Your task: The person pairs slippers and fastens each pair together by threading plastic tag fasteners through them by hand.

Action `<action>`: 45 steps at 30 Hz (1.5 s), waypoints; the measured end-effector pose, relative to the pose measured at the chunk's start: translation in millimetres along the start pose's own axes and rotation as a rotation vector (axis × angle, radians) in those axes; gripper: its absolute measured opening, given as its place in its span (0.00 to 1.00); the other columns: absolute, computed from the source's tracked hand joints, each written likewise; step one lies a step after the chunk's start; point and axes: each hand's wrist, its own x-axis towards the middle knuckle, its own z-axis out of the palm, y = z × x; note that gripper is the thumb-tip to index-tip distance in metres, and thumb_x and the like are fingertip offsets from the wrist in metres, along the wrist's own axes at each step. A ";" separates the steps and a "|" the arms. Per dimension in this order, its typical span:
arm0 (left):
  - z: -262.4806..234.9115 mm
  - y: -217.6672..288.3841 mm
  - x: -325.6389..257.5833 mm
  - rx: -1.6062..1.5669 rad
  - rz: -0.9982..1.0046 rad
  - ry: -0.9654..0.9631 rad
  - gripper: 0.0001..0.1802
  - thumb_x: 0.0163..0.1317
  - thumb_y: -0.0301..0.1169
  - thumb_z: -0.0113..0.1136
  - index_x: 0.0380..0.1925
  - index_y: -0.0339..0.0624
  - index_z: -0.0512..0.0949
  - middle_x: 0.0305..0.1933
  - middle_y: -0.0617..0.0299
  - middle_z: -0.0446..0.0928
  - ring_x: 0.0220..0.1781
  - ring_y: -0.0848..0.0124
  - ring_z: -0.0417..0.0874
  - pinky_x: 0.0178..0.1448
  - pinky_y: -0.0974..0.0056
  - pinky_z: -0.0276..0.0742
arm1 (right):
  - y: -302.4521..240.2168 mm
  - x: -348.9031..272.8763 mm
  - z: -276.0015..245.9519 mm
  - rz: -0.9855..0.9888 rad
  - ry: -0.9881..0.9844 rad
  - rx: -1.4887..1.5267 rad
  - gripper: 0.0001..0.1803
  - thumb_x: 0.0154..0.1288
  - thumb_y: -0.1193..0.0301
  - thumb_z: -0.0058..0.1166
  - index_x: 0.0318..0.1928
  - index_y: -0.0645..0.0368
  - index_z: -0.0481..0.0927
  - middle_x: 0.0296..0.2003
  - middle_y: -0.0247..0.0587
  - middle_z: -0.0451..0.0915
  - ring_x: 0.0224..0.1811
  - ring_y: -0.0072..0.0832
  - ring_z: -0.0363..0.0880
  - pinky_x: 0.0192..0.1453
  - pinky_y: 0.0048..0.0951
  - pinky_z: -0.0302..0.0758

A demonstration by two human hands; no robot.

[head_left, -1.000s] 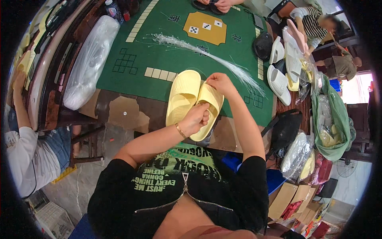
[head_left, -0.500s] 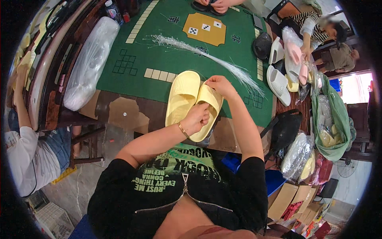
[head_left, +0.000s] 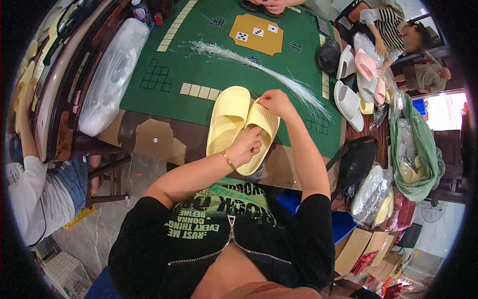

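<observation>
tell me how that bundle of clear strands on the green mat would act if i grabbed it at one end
The strands look hair-thin and fan out loosely, so they would probably droop and splay rather than stay stiff. They seem very light for their length. Lying loose on the green mat, some would likely slip free and scatter.

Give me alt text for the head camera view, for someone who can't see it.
Seen from above, a person holds a pair of pale yellow slippers at the edge of a green game table, left hand on the near end, right hand at the far end. A bundle of thin clear plastic strands lies on the felt; white and pink slippers are piled at right.
</observation>
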 end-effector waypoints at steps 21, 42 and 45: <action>-15.2 37.3 -43.3 0.383 0.145 -0.071 0.12 0.66 0.39 0.43 0.27 0.46 0.68 0.13 0.78 0.53 0.11 0.85 0.51 0.15 0.75 0.44 | -45.0 -70.1 -11.2 -0.402 -0.125 0.402 0.11 0.52 0.80 0.52 0.39 0.60 0.79 0.32 0.33 0.79 0.30 0.17 0.75 0.32 0.19 0.71; -26.4 52.9 -56.0 0.173 0.443 0.030 0.09 0.62 0.34 0.38 0.26 0.45 0.64 0.17 0.70 0.59 0.14 0.79 0.58 0.17 0.72 0.55 | -39.9 -91.9 30.8 -0.140 0.133 0.751 0.03 0.58 0.75 0.53 0.32 0.62 0.76 0.22 0.25 0.73 0.25 0.11 0.68 0.30 0.16 0.67; -24.5 54.5 -58.3 0.218 0.454 -0.018 0.08 0.63 0.33 0.41 0.29 0.43 0.67 0.23 0.65 0.69 0.20 0.75 0.70 0.25 0.70 0.68 | -39.5 -93.1 32.5 -0.132 0.131 0.776 0.03 0.58 0.75 0.53 0.31 0.62 0.76 0.22 0.25 0.73 0.25 0.11 0.67 0.29 0.16 0.67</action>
